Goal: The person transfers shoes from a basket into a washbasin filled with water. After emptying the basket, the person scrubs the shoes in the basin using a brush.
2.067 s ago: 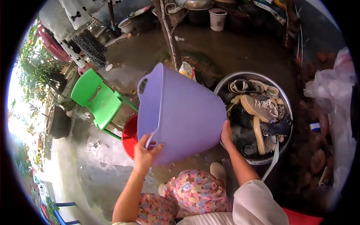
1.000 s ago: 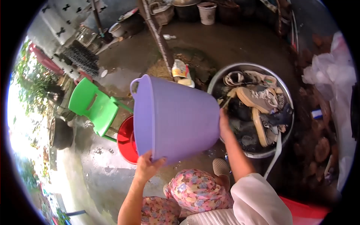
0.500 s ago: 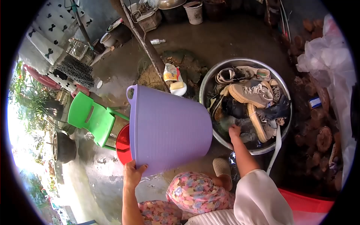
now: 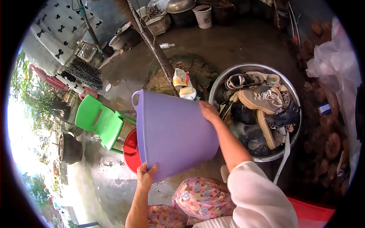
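A large purple plastic tub [image 4: 176, 133] is tilted on its side in front of me, its mouth facing left and its base right. My left hand [image 4: 146, 176] is closed on the lower part of its rim, thumb on the outside. Against the tub's upper side, near the base, my right hand [image 4: 209, 111] rests with bent fingers that are partly hidden. Just right of the tub stands a round metal basin [image 4: 262, 159] with water and several shoes, among them a grey sneaker [image 4: 262, 99] with a pale sole.
Left of the tub stand a green chair [image 4: 100, 123] and a red round container [image 4: 131, 154]. A thin trunk [image 4: 156, 53] slants down behind it, near a snack bag [image 4: 181, 78]. Pots and a white bucket [image 4: 203, 18] line the back. Plastic sheeting [image 4: 334, 64] hangs at right.
My right hand has left the basin's water and moved up and left onto the purple tub. My left hand still grips the rim. The whole view has shifted slightly.
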